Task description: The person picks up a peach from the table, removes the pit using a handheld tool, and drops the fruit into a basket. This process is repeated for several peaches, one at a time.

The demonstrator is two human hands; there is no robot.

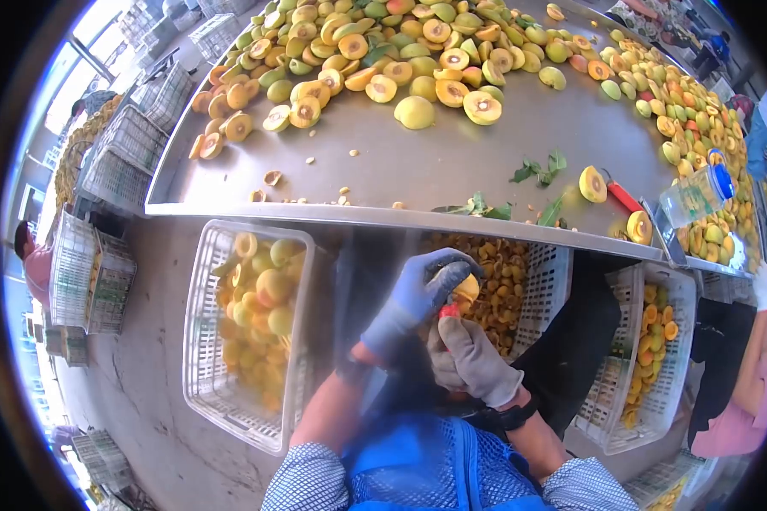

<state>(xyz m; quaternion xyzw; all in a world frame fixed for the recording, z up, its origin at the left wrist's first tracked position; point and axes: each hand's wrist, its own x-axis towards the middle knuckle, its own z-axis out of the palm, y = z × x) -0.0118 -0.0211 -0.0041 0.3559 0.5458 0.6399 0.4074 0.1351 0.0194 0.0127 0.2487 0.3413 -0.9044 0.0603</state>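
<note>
My left hand, in a blue-grey glove with dark fingers, is closed around a piece of yellow peach. My right hand, in a thick beige glove, grips a small tool with a red handle just below the fruit; its working end is hidden. Both hands are close together over a white plastic crate holding many small orange-brown fruit pieces. At the left stands another white crate of mostly whole yellow peaches.
A metal table spans the front, bearing heaped peach halves, leaves, a red-handled tool and a blue-capped clear jar. A crate of halves stands right, beside a person in pink. Stacked crates line the left.
</note>
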